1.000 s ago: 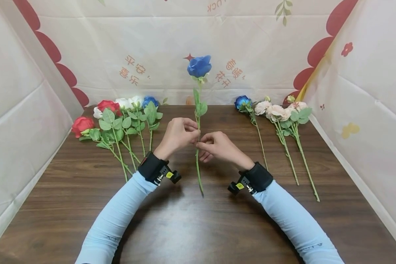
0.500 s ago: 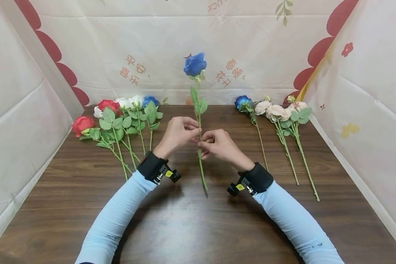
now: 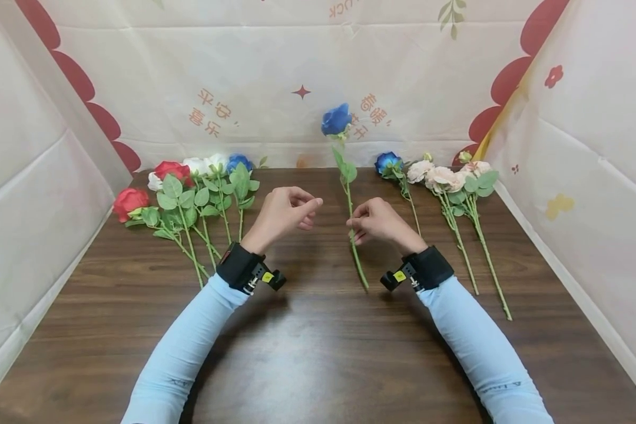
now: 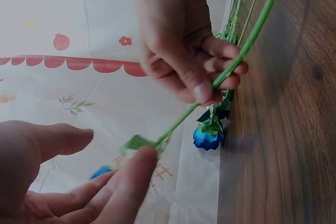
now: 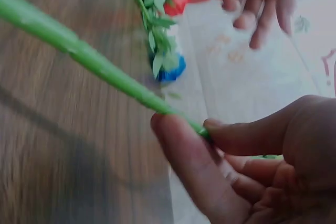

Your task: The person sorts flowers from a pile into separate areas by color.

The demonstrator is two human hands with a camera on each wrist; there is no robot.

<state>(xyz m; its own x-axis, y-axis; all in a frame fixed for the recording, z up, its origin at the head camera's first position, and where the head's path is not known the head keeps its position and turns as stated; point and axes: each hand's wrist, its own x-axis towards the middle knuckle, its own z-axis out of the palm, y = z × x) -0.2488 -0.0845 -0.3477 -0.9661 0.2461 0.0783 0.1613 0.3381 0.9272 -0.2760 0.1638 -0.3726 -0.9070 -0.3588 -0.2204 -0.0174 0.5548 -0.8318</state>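
Observation:
A blue rose [image 3: 336, 119] with a long green stem [image 5: 100, 69] stands tilted in the air above the middle of the table, bloom up. My right hand [image 3: 381, 222] pinches that stem between thumb and fingertips, below the leaves. The stem's lower end hangs past the hand, toward me. To the left of the rose, apart from it, is my left hand [image 3: 286, 215]. Its fingers are loosely bent with nothing between them. In the left wrist view the thumb and fingers of the left hand [image 4: 105, 192] are spread apart, overlapping the rose's leaf.
On the table's left lie red roses [image 3: 131, 203], white roses and a blue rose [image 3: 238, 162], stems toward me. At the right lie a blue flower [image 3: 388, 163] and several pale pink flowers [image 3: 442, 179]. A printed cloth [image 3: 275, 53] walls the brown table [image 3: 318, 365] behind and on both sides.
Both hands were at the blue rose's stem. The left hand has let go, and the right hand has moved right with the rose, its bloom now lower and further right.

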